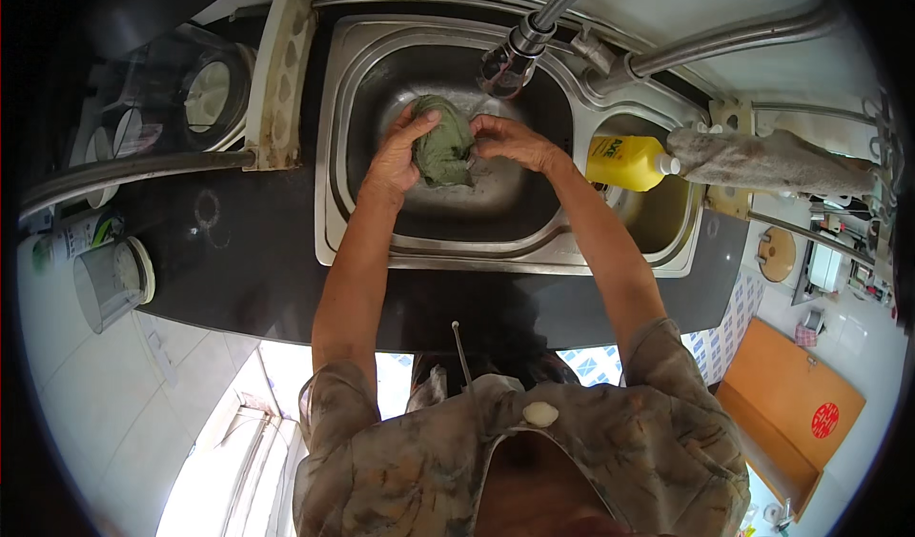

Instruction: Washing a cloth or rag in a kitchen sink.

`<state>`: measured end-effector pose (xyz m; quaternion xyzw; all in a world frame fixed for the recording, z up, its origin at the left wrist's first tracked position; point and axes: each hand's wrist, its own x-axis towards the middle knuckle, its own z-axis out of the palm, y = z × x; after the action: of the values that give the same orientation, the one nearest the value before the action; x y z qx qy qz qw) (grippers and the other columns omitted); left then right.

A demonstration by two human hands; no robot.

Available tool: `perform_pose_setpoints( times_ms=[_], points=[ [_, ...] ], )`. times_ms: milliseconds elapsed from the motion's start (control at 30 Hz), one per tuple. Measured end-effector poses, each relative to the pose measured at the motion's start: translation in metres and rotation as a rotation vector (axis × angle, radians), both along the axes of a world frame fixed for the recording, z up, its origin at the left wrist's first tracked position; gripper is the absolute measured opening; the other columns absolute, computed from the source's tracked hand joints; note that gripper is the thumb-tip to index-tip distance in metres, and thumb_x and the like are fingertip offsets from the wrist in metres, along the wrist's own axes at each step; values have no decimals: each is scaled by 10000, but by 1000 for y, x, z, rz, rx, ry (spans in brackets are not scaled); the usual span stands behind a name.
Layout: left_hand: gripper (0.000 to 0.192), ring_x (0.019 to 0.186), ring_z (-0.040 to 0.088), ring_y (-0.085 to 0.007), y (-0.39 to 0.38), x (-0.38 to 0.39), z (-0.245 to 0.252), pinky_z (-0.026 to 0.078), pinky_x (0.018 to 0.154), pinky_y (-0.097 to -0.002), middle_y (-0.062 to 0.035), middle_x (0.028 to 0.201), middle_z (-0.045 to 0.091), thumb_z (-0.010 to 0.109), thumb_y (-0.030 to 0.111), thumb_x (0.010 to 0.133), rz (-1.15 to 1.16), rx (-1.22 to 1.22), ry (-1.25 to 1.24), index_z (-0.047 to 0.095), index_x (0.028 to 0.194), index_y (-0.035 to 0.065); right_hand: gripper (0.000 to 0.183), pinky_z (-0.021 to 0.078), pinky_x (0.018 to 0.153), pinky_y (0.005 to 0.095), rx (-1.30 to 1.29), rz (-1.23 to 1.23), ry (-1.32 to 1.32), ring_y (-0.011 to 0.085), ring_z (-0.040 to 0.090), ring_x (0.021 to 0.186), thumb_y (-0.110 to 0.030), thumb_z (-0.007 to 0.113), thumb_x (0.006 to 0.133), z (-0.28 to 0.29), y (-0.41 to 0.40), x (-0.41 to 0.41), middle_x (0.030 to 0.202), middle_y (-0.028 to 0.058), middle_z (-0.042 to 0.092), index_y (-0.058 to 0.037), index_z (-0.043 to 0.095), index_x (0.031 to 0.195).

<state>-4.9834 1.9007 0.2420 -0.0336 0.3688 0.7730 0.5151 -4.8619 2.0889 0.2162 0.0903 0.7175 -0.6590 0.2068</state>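
A dark green wet-looking cloth (442,144) is bunched up above the basin of the steel sink (500,215). My left hand (398,152) grips its left side, the thumb lying across the front. At its right edge, my right hand (516,142) pinches the cloth between bent fingers. Just behind my right hand hangs the faucet's spray head (506,72); whether water runs from it I cannot tell. Beyond my right wrist, a yellow detergent bottle (625,163) with a white cap lies over the small side basin (650,226).
A grey towel (772,159) hangs over a rail at the right. Steel pipe (729,44) crosses behind the sink. At the left stand a pierced rack upright (281,79) and a clear lidded container (114,276). The dark countertop (243,251) has its front edge near my body.
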Motion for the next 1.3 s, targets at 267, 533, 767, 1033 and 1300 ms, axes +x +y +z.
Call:
perform_pose_setpoints(
  times_ms=[267,533,767,1033,1300],
  points=[
    [595,1004,594,-225,-6,-6,-8,514,861,-340,-132,1128,554,727,148,764,-127,-189,67,427,1256,-1,352,564,700,373,-535,-574,-188,182,540,991,-132,505,909,7,3,2,1113,53,500,-95,403,1244],
    [532,956,613,-220,2,5,-21,531,802,-363,-132,1098,590,717,271,811,-143,-263,-14,490,1201,-13,284,555,601,320,-672,-727,-72,176,593,891,-187,503,921,29,-2,-14,1054,58,560,-91,478,1187],
    [472,788,582,-168,32,14,-48,505,700,-347,-84,1003,605,600,426,875,70,-429,-222,553,1109,19,379,467,437,246,-206,-804,-117,140,626,725,-278,712,793,51,-53,-26,940,48,621,-74,553,1070],
    [359,849,600,-191,75,64,-45,507,737,-364,-23,962,611,453,431,936,-185,-557,-87,581,1088,132,205,494,638,514,1075,-636,-124,411,622,632,-248,518,879,-15,-21,-30,643,203,610,-61,524,962],
    [370,902,578,-173,7,21,-143,485,765,-331,-87,1075,604,465,309,931,-208,613,-239,563,1176,50,230,514,577,487,1016,-427,221,399,636,634,-230,493,869,37,-118,-49,708,212,640,-13,566,842]
  ],
)
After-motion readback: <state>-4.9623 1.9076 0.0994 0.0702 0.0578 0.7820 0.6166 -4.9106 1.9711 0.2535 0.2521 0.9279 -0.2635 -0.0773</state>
